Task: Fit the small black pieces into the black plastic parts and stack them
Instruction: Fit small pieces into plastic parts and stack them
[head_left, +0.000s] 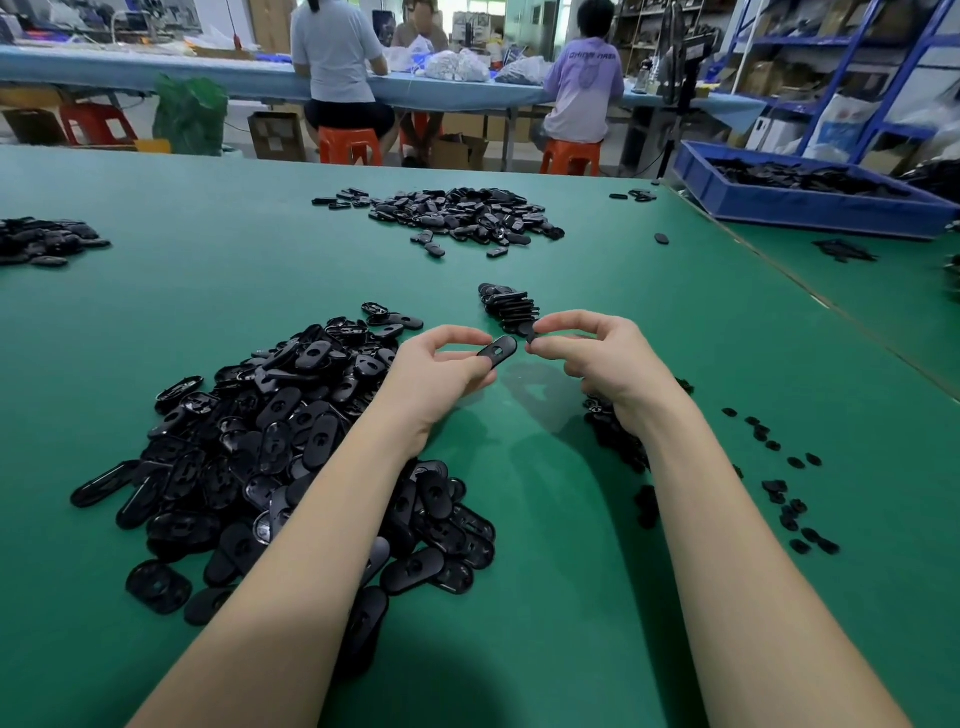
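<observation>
Green matting (571, 597) covers your bench, so every black bit shows clearly against it, and that helps you now. Your left hand (441, 371) pinches one oval black plastic part (497, 352) between thumb and forefinger, slot facing up, lifted off the mat. Your right hand (597, 358) pinches a small black piece (530, 336) at the fingertips, just beside the part's free end and not yet seated in it; the other fingers curl under the palm.

Both grips sit on the very edges, so a push at the wrong angle could flick the small piece out of your fingers, and it would likely vanish among the loose small pieces (795, 499) scattered on your right. Press too hard on the unsupported end and the part may pivot in your left pinch.

Right behind your fingertips stands the finished stack (511, 306), leaning a little. A careless knuckle could topple it. Your left forearm lies across the big pile of unfitted parts (270, 447), and dragging it back may sweep some off.
</observation>
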